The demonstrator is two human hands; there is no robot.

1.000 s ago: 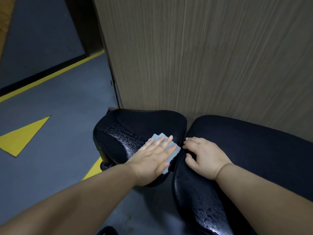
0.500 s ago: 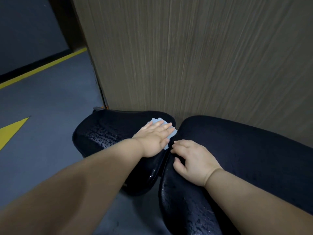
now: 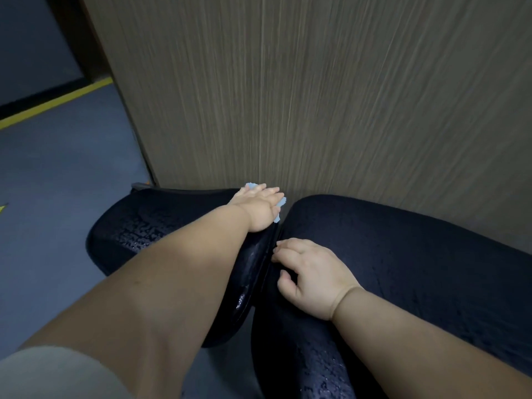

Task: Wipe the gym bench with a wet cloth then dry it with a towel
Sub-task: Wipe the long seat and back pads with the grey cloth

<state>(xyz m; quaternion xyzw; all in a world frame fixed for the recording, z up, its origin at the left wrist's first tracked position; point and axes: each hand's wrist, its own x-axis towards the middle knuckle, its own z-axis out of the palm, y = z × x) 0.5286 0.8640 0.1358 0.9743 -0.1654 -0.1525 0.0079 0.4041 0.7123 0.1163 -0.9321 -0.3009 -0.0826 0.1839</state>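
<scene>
The gym bench has two black padded parts, a smaller seat pad (image 3: 149,228) on the left and a longer back pad (image 3: 417,263) on the right, both beaded with water. My left hand (image 3: 260,208) lies flat on a light blue cloth (image 3: 280,204) at the far right corner of the seat pad, close to the wall. Only the cloth's edges show around my fingers. My right hand (image 3: 311,279) rests on the near left edge of the back pad, fingers curled at the gap between the pads, holding nothing.
A wood-grain wall panel (image 3: 316,96) rises directly behind both pads. Grey floor (image 3: 57,197) with a yellow line (image 3: 54,102) lies to the left. No towel is in view.
My left hand has slid the cloth across the seat pad away from me, from its near right side to the far corner by the wall. My right hand has stayed on the back pad's edge.
</scene>
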